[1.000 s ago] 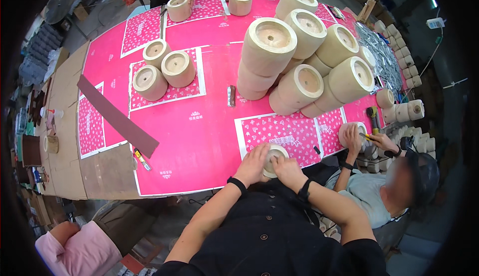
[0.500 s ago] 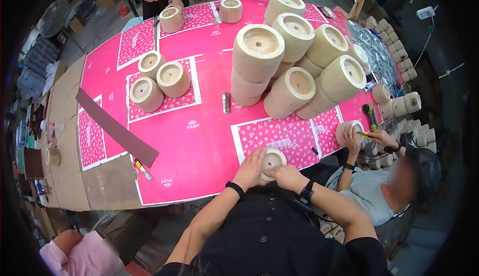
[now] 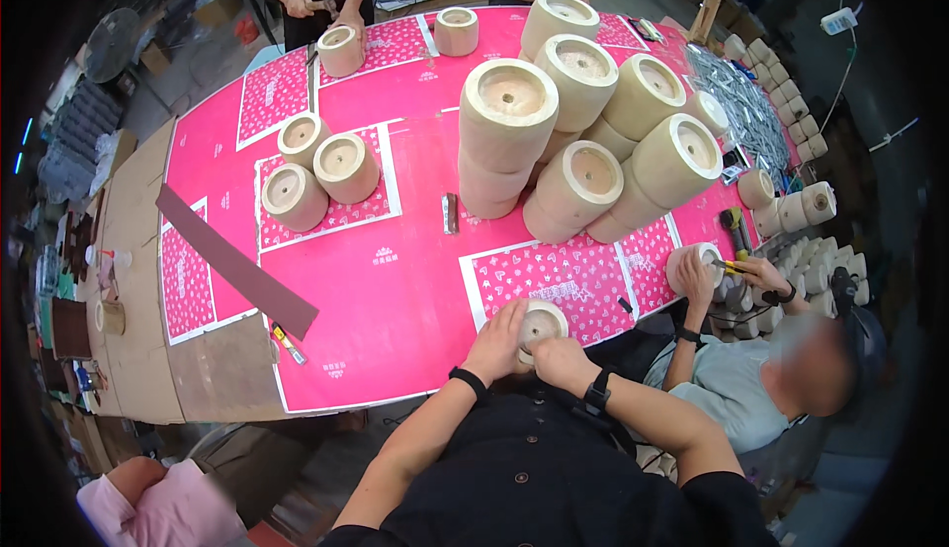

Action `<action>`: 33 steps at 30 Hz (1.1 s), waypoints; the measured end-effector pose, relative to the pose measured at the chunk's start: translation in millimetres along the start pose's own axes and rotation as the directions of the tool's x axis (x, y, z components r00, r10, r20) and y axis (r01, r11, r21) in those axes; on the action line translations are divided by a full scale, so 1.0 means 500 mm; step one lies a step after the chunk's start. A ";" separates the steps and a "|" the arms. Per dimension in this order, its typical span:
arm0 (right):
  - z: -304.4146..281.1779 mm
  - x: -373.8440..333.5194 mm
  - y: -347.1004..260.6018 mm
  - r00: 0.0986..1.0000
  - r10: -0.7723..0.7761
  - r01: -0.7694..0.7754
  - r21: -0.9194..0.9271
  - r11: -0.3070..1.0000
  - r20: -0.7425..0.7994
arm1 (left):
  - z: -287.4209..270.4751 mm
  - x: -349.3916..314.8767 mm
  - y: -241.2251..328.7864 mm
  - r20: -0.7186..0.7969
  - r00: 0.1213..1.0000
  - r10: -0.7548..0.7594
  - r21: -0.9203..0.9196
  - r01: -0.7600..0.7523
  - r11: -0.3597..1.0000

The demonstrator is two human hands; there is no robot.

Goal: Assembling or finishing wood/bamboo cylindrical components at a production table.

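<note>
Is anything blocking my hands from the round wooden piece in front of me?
Nothing visible does. Your left grip is against the left side of the round wooden piece, and your right grip is at its near rim. The stacked wooden pieces stand farther back, apart from it.

Black short-sleeved shirt (image 3: 583,483); round buttons (image 3: 521,478) down front; black left wristband (image 3: 468,380); dark watch (image 3: 598,389), right wrist.

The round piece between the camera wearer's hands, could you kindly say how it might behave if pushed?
The round piece is probably stiff, given its thick, wood-like rim; its circular outline suggests it might roll if tipped over.
</note>
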State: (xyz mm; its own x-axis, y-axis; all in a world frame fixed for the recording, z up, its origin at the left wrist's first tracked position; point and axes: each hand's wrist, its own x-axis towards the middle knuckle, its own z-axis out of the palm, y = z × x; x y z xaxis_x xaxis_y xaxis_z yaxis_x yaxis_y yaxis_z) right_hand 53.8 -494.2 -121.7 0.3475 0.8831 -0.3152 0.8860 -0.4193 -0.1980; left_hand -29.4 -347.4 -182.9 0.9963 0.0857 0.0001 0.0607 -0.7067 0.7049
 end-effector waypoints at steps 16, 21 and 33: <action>0.095 0.051 -0.012 0.817 0.452 -0.253 0.482 0.839 -0.359 | 0.082 -0.028 0.016 -0.235 0.972 -0.007 -0.101 -0.018 0.995; 0.024 0.006 0.024 0.991 0.097 -0.059 0.339 0.939 -0.094 | 0.058 -0.031 0.020 -0.198 0.980 0.002 -0.112 -0.024 0.993; 0.043 -0.019 0.114 0.934 0.187 -0.003 0.516 0.857 -0.306 | 0.033 -0.029 0.017 -0.135 0.965 0.226 -0.025 -0.231 0.973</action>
State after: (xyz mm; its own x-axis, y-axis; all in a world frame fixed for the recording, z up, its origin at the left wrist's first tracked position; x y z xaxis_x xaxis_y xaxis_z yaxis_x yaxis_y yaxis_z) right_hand 94.2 -531.0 -149.9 0.5840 0.8103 -0.0473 0.5998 -0.4701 -0.6475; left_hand -42.5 -366.5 -188.5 0.9667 0.0178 0.2554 -0.1730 -0.6899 0.7029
